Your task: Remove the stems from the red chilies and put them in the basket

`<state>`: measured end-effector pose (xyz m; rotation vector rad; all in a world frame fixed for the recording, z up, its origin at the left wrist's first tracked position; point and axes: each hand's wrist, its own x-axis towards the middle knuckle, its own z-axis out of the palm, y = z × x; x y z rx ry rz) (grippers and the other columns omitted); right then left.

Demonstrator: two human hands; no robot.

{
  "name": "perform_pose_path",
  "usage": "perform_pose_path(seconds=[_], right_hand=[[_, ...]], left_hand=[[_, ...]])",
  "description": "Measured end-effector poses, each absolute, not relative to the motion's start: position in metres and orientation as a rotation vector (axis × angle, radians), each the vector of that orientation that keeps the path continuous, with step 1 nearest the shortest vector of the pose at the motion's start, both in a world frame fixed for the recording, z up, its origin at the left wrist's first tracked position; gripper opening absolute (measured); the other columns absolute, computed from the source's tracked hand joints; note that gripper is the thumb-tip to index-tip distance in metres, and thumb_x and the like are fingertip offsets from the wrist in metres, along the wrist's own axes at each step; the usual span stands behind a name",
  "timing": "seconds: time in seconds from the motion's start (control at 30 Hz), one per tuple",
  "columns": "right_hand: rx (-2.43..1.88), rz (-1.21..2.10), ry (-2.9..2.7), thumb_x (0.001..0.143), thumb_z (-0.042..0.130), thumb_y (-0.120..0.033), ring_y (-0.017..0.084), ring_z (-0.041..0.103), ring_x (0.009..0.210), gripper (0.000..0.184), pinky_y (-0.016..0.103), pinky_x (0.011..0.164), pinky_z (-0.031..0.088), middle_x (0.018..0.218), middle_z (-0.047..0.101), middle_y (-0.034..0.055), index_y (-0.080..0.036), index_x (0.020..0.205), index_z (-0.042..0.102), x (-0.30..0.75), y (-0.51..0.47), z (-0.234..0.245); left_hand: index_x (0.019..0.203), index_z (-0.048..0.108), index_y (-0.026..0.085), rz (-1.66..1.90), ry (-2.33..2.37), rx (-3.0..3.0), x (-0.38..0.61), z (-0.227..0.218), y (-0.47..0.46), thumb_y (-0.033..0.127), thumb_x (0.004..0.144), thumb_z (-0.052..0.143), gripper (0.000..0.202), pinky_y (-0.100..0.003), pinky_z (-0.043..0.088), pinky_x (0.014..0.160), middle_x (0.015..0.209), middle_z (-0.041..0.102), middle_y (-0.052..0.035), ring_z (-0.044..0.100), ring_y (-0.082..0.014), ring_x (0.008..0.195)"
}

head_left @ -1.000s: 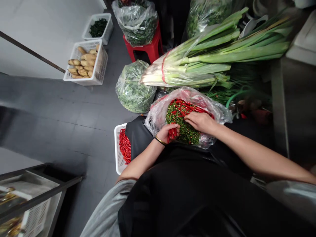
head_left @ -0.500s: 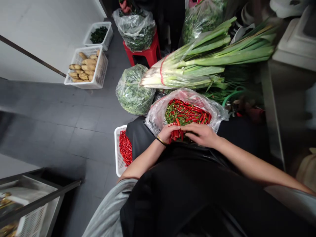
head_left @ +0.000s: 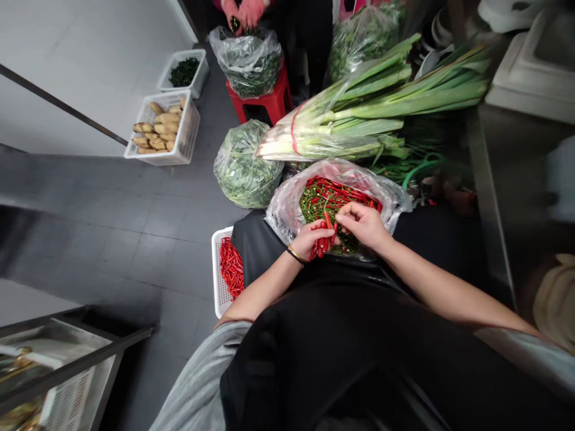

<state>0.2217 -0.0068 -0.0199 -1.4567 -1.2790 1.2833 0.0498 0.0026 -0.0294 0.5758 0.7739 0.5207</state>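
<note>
Several red chili peppers point(head_left: 322, 244) are gathered in my left hand point(head_left: 306, 240), its fingers closed round them. One chili stands up above the rest, beside the thumb. Just to the right, my right hand point(head_left: 365, 226) is closed in a pinch, thumb and forefinger close to those chilies; whatever lies between the fingertips is too small to tell. Both hands are over the near side of a clear plastic bag point(head_left: 287, 200) on my lap. Inside it, red chilies point(head_left: 354, 194) lie with loose green stems point(head_left: 312, 200) at the left.
By my left leg stands a white basket point(head_left: 217, 293) of red chilies. Long leeks point(head_left: 332, 129) lie beyond the bag, beside bagged greens point(head_left: 247, 164). Another person's hands point(head_left: 245, 12) work over a bag on a red stool point(head_left: 281, 93). A metal edge point(head_left: 492, 209) runs along the right.
My right hand has lifted and turned, its fingertips drawing away from the left hand. My left hand still holds its chilies. The other person's hands have come further into view.
</note>
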Motion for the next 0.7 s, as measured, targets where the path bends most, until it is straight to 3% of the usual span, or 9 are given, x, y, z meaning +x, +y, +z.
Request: perform_pose_path(seconds=[0.13,0.23,0.33,0.4,0.5,0.6,0.7], right_hand=[[-1.451,1.456,-1.414,0.078,0.061,-0.057,0.012,0.048,0.043,0.038,0.026,0.045,0.039,0.050,0.053,-0.0028,-0.021,0.071,0.054,0.226,-0.010,-0.020],[-1.547,1.032,-1.773,0.085,0.056,-0.049,0.015,0.054,0.056,0.032,0.027,0.053,0.040,0.061,0.059,0.0029,-0.020,0.069,0.055,0.228,-0.015,-0.022],[-1.658,0.627,-2.014,0.089,0.050,-0.039,0.020,0.060,0.078,0.025,0.029,0.064,0.042,0.087,0.065,0.0094,-0.019,0.080,0.062,0.235,-0.011,-0.026],[-1.717,0.697,-2.011,0.086,0.055,-0.041,0.020,0.061,0.079,0.024,0.030,0.066,0.044,0.093,0.066,0.0095,-0.019,0.092,0.064,0.244,-0.003,-0.030],[-1.605,1.200,-1.841,0.083,0.057,-0.052,0.018,0.062,0.070,0.038,0.030,0.061,0.046,0.085,0.067,0.0062,-0.019,0.101,0.063,0.254,0.011,-0.032],[-1.409,1.440,-1.749,0.089,0.047,-0.057,0.015,0.059,0.059,0.042,0.028,0.055,0.044,0.071,0.064,0.0029,-0.019,0.083,0.064,0.250,0.015,-0.027],[-1.328,1.114,-1.966,0.093,0.044,-0.048,0.014,0.056,0.060,0.045,0.027,0.060,0.043,0.064,0.060,0.0029,-0.019,0.062,0.058,0.238,0.007,-0.021]], left_hand=[[0.079,0.051,0.015,0.519,0.822,0.662,0.051,-0.032,0.003,0.036,0.058,0.080,0.042,-0.019,0.036,0.043,0.058,0.065,-0.0007,0.053,-0.0084,0.042],[0.078,0.050,0.016,0.469,0.837,0.661,0.051,-0.038,0.003,0.036,0.059,0.079,0.040,-0.019,0.034,0.040,0.057,0.065,0.0001,0.051,-0.0078,0.039],[0.076,0.047,0.017,0.457,0.874,0.602,0.052,-0.041,0.004,0.036,0.058,0.078,0.041,-0.018,0.033,0.038,0.057,0.064,0.0010,0.050,-0.0079,0.038],[0.073,0.045,0.017,0.455,0.889,0.594,0.051,-0.040,0.005,0.036,0.057,0.078,0.041,-0.018,0.032,0.038,0.056,0.064,0.0008,0.050,-0.0082,0.038],[0.070,0.045,0.017,0.412,0.856,0.657,0.050,-0.035,0.005,0.035,0.058,0.077,0.038,-0.019,0.032,0.038,0.055,0.064,0.0002,0.049,-0.0080,0.037],[0.071,0.049,0.016,0.343,0.792,0.728,0.049,-0.032,0.003,0.034,0.061,0.076,0.034,-0.019,0.034,0.041,0.056,0.064,-0.0005,0.050,-0.0076,0.039],[0.080,0.056,0.013,0.281,0.715,0.727,0.049,-0.034,0.001,0.032,0.061,0.077,0.034,-0.020,0.039,0.046,0.058,0.065,-0.0016,0.056,-0.0101,0.047]])
